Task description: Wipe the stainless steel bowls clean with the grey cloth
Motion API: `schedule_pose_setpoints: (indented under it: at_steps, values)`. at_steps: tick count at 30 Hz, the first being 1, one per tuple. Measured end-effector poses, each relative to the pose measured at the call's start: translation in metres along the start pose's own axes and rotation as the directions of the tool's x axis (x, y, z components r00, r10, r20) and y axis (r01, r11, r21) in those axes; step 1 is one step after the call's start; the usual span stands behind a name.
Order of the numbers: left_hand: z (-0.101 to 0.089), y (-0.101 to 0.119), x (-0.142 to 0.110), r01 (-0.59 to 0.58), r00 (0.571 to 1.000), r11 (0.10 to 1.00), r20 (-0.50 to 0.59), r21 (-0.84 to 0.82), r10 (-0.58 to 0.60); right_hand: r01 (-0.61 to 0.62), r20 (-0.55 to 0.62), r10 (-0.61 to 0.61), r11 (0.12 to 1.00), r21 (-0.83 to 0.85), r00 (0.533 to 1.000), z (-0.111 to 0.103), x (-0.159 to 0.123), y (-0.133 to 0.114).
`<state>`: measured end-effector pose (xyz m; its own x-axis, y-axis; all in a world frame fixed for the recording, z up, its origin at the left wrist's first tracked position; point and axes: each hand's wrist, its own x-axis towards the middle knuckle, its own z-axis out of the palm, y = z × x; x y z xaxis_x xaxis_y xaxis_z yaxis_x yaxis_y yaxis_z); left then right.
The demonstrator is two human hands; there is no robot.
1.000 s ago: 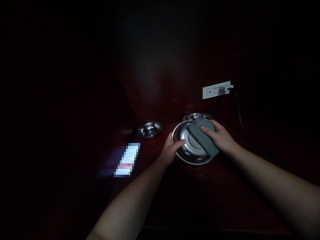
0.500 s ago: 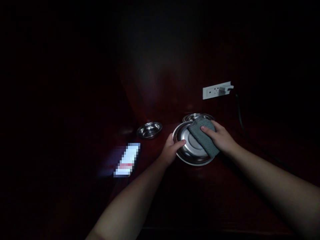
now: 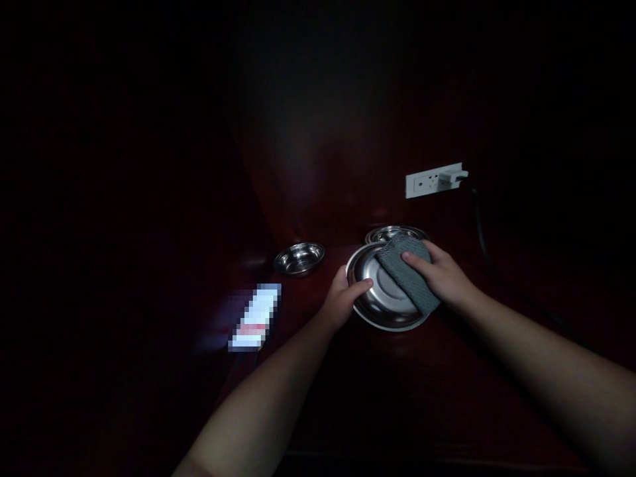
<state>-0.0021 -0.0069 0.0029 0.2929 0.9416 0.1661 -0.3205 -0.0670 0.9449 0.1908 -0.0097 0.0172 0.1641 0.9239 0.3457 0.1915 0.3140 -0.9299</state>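
A shiny steel bowl (image 3: 372, 308) is tilted up between my two hands, its inside facing me. My left hand (image 3: 344, 297) grips its left rim, the thumb over the inner wall and the other fingers hidden behind. In my right hand (image 3: 444, 273) is a folded grey-green cloth (image 3: 410, 278), pressed over the bowl's right rim with the thumb on top. The fingers under the cloth do not show. Just behind the held bowl, more steel bowls (image 3: 392, 232) sit stacked, partly covered by it and by the cloth.
Another steel bowl (image 3: 299, 260) stands to the left on the dark red surface. A phone with a lit, pixelated screen (image 3: 256, 318) lies nearer on the left. On the back wall is a white socket (image 3: 432, 181) with a plug in it; a dark cable (image 3: 479, 225) hangs beside it.
Hands, bowl and cloth keep nearly the same pose. The whole view has shifted by a few pixels, with everything sitting slightly further right.
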Motion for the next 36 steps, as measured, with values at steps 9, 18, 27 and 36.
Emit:
schedule_pose_setpoints:
  at_steps: [9, 18, 27, 36]
  values:
    - [-0.0020, -0.0014, 0.0008, -0.002, 1.000, 1.000, 0.011, 0.006, 0.002, 0.017, 0.032, -0.016, 1.000, -0.011, 0.999, -0.0019, 0.0005, 0.0002]
    - [-0.0022, -0.0005, 0.0004, 0.005, 1.000, 1.000, 0.010, 0.030, -0.006, 0.021, 0.048, -0.019, 0.999, -0.033, 0.999, -0.0027, 0.0003, -0.0031]
    - [-0.0029, 0.0001, -0.0006, -0.016, 0.999, 0.999, 0.029, 0.047, 0.015, 0.090, 0.067, -0.086, 0.993, -0.075, 0.994, -0.0041, -0.0008, -0.0024]
    - [-0.0035, -0.0010, -0.0009, -0.030, 0.999, 0.998, 0.031, 0.062, 0.028, 0.098, 0.097, -0.091, 0.992, -0.077, 0.991, -0.0033, -0.0029, -0.0063]
